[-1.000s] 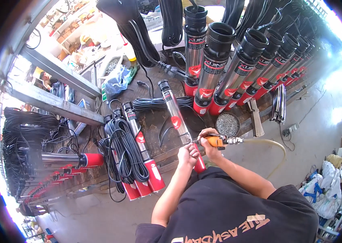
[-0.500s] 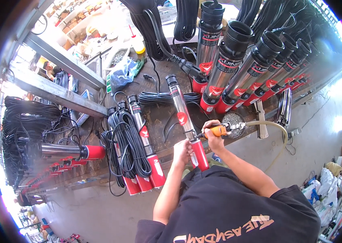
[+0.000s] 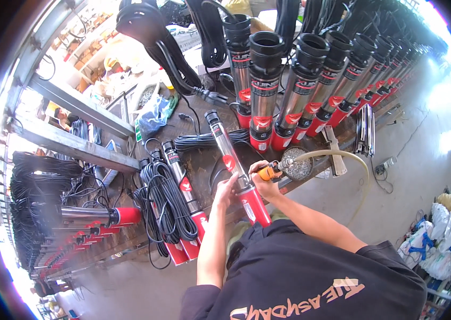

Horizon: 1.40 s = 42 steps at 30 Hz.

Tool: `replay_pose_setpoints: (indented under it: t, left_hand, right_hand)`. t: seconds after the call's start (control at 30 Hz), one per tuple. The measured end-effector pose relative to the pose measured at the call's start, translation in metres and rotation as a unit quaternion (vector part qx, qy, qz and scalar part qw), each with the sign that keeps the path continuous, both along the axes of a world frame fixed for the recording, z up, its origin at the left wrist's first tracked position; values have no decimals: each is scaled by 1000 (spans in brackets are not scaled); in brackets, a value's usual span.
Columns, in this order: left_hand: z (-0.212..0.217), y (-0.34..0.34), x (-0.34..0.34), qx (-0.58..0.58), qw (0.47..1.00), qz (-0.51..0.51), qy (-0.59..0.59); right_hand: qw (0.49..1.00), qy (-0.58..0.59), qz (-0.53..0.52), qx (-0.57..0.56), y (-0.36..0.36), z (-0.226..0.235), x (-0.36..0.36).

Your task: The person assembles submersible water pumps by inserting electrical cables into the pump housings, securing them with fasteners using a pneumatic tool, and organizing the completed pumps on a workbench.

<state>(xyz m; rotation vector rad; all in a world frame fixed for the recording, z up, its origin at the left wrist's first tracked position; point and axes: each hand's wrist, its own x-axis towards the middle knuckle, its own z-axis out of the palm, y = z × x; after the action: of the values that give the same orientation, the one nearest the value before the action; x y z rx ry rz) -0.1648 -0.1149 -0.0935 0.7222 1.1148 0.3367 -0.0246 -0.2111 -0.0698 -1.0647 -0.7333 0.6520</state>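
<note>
A long submersible pump point(image 3: 224, 154), a steel tube with a red lower end, lies tilted across the bench edge, its red end by my body. My left hand point(image 3: 226, 191) is at its left side, around the seam between steel and red; the index finger points up along the tube and the other fingers are partly hidden. My right hand point(image 3: 263, 181) is closed around an orange air screwdriver point(image 3: 270, 172), held beside the same seam. Its tip is hidden by the hand. A pale hose point(image 3: 356, 160) runs from the tool to the right.
A bowl of small metal parts point(image 3: 298, 166) sits at the bench edge. Upright pumps point(image 3: 263, 106) line the far right. Bundled pumps with coiled black cable point(image 3: 169, 202) lie to the left. More cable point(image 3: 209, 140) rests behind. Steel beams point(image 3: 81, 143) cross the left side.
My view has shifted, moving the bench contents within the picture. My left hand has loosened from a fist and its index finger now stretches up along the pump. The screwdriver stays in my right hand.
</note>
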Motion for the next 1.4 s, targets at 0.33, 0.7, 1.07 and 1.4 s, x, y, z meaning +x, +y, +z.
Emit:
replay_pose_setpoints:
  t: [0.33, 0.7, 1.07, 1.4]
  left_hand:
    - [-9, -21, 20, 271, 908, -40, 316]
    - [58, -79, 158, 646, 632, -364, 225]
    - [-5, -82, 213, 652, 724, -205, 91]
    - [104, -72, 106, -226, 926, -10, -304]
  right_hand:
    - [987, 86, -78, -110, -59, 25, 50]
    - [957, 62, -276, -67, -172, 36, 102]
    - [971, -14, -237, -9, -158, 91, 98]
    - [986, -25, -130, 101, -77, 158, 65]
